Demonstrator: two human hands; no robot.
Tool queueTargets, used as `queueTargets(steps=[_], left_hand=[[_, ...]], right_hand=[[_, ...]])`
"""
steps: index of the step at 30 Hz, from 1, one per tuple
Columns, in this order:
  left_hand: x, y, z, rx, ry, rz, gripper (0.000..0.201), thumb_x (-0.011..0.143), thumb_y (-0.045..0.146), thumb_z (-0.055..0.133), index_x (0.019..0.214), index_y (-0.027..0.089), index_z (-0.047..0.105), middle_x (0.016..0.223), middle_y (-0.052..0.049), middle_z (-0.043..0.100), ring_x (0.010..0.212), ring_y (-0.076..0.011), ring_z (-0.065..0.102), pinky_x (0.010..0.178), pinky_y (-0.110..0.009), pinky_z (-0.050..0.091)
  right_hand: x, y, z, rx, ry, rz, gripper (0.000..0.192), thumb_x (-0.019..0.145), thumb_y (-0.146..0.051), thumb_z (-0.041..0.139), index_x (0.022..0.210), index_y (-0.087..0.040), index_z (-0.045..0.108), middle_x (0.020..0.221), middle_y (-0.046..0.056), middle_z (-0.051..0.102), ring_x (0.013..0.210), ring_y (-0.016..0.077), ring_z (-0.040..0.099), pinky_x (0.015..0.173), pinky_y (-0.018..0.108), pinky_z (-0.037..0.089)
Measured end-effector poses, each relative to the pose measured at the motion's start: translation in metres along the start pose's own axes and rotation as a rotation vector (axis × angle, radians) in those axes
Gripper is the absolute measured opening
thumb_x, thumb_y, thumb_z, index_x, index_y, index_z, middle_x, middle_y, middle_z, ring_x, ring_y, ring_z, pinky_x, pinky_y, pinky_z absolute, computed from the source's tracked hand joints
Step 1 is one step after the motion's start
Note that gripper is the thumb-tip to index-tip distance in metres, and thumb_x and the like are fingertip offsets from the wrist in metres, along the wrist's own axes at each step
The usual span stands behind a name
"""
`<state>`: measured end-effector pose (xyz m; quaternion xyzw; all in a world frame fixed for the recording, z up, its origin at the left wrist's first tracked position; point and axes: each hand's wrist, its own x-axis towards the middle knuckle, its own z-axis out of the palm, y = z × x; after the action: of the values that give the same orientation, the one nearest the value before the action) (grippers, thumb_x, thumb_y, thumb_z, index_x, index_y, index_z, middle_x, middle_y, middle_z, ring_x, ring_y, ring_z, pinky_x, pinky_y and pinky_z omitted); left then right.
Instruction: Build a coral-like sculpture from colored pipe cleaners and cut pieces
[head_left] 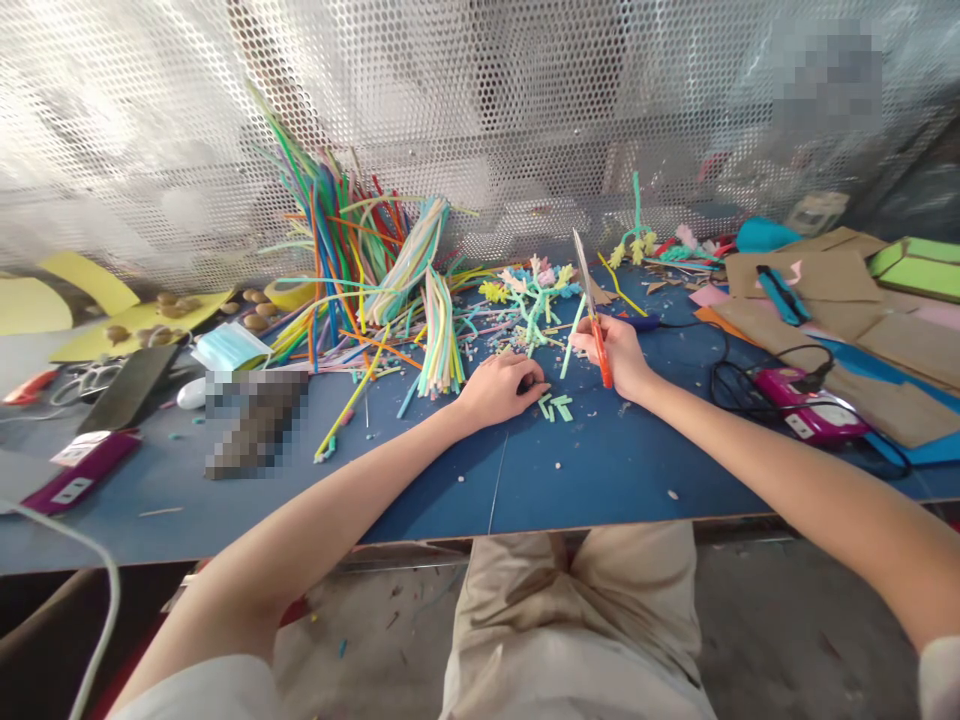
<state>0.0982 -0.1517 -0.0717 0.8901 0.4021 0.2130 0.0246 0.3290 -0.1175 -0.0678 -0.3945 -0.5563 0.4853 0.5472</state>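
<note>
Pointing up and away, scissors [592, 305] gripped in right hand [619, 352], blades near upright

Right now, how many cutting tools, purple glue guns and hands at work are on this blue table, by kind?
Orange-handled scissors: 2, one in the right hand at, one lying far left
Grey-handled scissors: 1
Purple glue guns: 2
Hands: 2, the left hand on short green cut pieces
Total: 7
</note>
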Motion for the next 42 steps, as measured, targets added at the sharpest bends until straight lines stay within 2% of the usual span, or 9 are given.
queueTargets(steps=[3,7,13,15,20,25,33,37,42], left_hand=[[0.001,0.0,-0.001,-0.067,-0.002,-0.004,0.024,0.102,0.04,0.058,0.098,0.022,0.073,0.086,-0.002,0.07,0.084,-0.0176,0.065,0.081,-0.032,0.051],[0.001,0.0,-0.003,-0.144,0.048,-0.023,0.027,0.105,0.042,0.054,0.102,0.022,0.072,0.096,-0.004,0.072,0.089,-0.0174,0.067,0.081,-0.031,0.053],[0.001,-0.001,0.002,-0.347,0.1,-0.187,0.02,0.104,0.036,0.057,0.115,0.022,0.067,0.096,-0.001,0.077,0.078,-0.0148,0.068,0.076,-0.029,0.053],[0.001,0.0,0.003,-0.405,0.099,-0.186,0.024,0.103,0.036,0.06,0.12,0.022,0.069,0.099,-0.001,0.079,0.078,-0.0146,0.068,0.077,-0.029,0.054],[0.001,0.006,0.0,-0.418,0.082,-0.139,0.022,0.101,0.037,0.063,0.107,0.022,0.077,0.101,-0.002,0.08,0.079,-0.014,0.068,0.077,-0.028,0.053],[0.001,0.013,-0.007,-0.665,0.104,-0.288,0.036,0.1,0.051,0.061,0.102,0.019,0.076,0.099,-0.005,0.082,0.077,-0.0148,0.07,0.073,-0.028,0.053],[0.0,0.034,-0.01,-1.269,0.052,-0.626,0.047,0.079,0.052,0.083,0.104,0.013,0.082,0.108,-0.015,0.081,0.083,-0.0199,0.073,0.062,-0.025,0.052],[-0.001,0.041,-0.008,-1.307,-0.001,-0.607,0.045,0.078,0.049,0.086,0.098,0.01,0.081,0.107,-0.017,0.081,0.075,-0.0173,0.07,0.057,-0.025,0.051],[-0.002,0.036,-0.005,-1.337,-0.055,-0.562,0.047,0.081,0.051,0.085,0.103,0.009,0.08,0.107,-0.018,0.081,0.071,-0.0143,0.067,0.056,-0.024,0.05]], right_hand=[[0.0,-0.001,0.0,0.023,0.016,0.013,0.033,0.067,-0.035,0.087,0.076,-0.023,0.058,0.062,-0.006,0.046,0.051,0.0081,0.035,0.045,0.026,0.027],[0.0,0.0,0.0,0.027,0.013,0.013,0.032,0.067,-0.036,0.086,0.078,-0.022,0.06,0.063,-0.006,0.047,0.051,0.0077,0.034,0.045,0.025,0.025],[0.001,0.005,0.0,0.005,0.006,-0.021,0.028,0.068,-0.035,0.085,0.082,-0.02,0.065,0.064,-0.006,0.05,0.054,0.0082,0.037,0.049,0.025,0.025],[0.001,0.004,0.001,-0.005,0.007,-0.024,0.029,0.068,-0.036,0.085,0.082,-0.02,0.065,0.064,-0.006,0.051,0.055,0.0084,0.038,0.05,0.024,0.027],[0.0,0.003,0.001,-0.003,0.008,-0.018,0.031,0.068,-0.038,0.086,0.082,-0.02,0.064,0.064,-0.007,0.05,0.054,0.0081,0.037,0.048,0.025,0.025],[-0.001,0.002,0.001,0.055,-0.011,-0.012,0.03,0.069,-0.036,0.087,0.081,-0.02,0.064,0.065,-0.007,0.048,0.052,0.007,0.033,0.048,0.026,0.022],[-0.01,-0.006,0.008,0.094,-0.061,-0.084,0.027,0.072,-0.033,0.087,0.082,-0.021,0.064,0.069,-0.005,0.052,0.056,0.0082,0.037,0.052,0.027,0.027],[-0.013,-0.008,0.011,0.08,-0.082,-0.072,0.029,0.072,-0.037,0.086,0.082,-0.021,0.064,0.07,-0.005,0.052,0.058,0.0091,0.038,0.053,0.027,0.029],[-0.011,-0.005,0.011,0.029,-0.028,-0.083,0.033,0.072,-0.042,0.086,0.085,-0.022,0.064,0.074,-0.004,0.054,0.06,0.0103,0.04,0.054,0.028,0.032]])
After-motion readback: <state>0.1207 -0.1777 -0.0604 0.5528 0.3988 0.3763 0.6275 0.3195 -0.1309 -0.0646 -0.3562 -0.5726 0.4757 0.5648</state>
